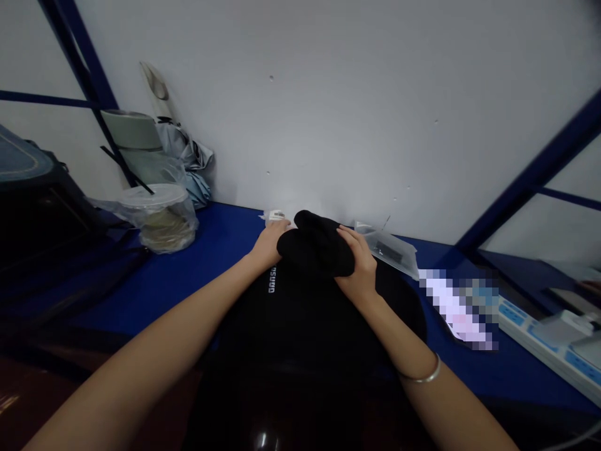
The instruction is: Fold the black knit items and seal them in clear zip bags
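Observation:
A black cloth garment point(310, 319) lies spread over the blue tabletop in front of me, with white lettering near its left side. Its far part is gathered into a thick, folded bundle point(314, 250). My left hand point(270, 244) grips the left side of the bundle; its fingertips are partly hidden behind the fabric. On the other side, my right hand point(361, 263) is wrapped around the bundle, thumb underneath and fingers over the top. Just beyond my left hand is a small clear packet with a barcode label point(276, 215).
A clear plastic bag or sleeve point(392, 249) lies behind my right hand. To the right are a pixelated, lit object point(457, 310) and a power strip point(521, 319). At left stand a bagged drink cup point(164, 216), a green-grey cylinder point(134, 134), a folded umbrella point(188, 150) and a dark bag point(37, 207).

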A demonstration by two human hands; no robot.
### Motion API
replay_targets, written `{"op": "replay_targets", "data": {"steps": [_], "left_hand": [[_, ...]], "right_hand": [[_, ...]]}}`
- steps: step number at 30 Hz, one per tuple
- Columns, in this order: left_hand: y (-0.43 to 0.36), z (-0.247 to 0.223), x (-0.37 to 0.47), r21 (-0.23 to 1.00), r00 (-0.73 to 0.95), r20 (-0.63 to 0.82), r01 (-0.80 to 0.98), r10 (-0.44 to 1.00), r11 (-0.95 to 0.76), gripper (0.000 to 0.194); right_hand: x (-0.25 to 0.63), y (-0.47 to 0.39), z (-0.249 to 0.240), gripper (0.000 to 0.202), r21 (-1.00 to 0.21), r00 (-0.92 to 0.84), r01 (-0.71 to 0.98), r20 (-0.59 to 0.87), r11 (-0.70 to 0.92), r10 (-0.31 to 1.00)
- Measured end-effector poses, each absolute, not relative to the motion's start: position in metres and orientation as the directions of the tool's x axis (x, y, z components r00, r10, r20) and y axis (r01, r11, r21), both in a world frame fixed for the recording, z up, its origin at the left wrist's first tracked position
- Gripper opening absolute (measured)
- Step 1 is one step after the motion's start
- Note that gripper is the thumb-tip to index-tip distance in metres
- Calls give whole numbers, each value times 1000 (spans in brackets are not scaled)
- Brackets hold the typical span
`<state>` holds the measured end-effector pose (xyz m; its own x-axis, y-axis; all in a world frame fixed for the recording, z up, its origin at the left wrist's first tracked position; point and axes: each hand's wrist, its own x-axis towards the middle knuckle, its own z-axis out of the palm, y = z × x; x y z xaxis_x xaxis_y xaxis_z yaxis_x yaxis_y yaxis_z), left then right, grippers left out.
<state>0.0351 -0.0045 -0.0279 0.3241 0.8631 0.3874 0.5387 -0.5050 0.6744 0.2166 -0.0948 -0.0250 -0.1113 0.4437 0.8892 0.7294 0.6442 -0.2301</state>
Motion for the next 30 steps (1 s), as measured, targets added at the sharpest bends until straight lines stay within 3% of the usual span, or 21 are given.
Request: {"op": "replay_targets", "data": {"steps": [8, 15, 30], "left_hand": [[-14, -23, 32, 474, 364, 414, 696, 834, -539, 15], [-11, -22, 34, 208, 422, 294, 847, 858, -489, 23], [-16, -15, 33, 120, 564, 212, 795, 798, -594, 20]], "right_hand": [[219, -93, -26, 50, -258, -94, 726, 881, 637, 464], [219, -93, -27, 52, -248, -107, 728, 880, 639, 463], [217, -94, -26, 52, -253, -148, 731, 848, 634, 509]]}}
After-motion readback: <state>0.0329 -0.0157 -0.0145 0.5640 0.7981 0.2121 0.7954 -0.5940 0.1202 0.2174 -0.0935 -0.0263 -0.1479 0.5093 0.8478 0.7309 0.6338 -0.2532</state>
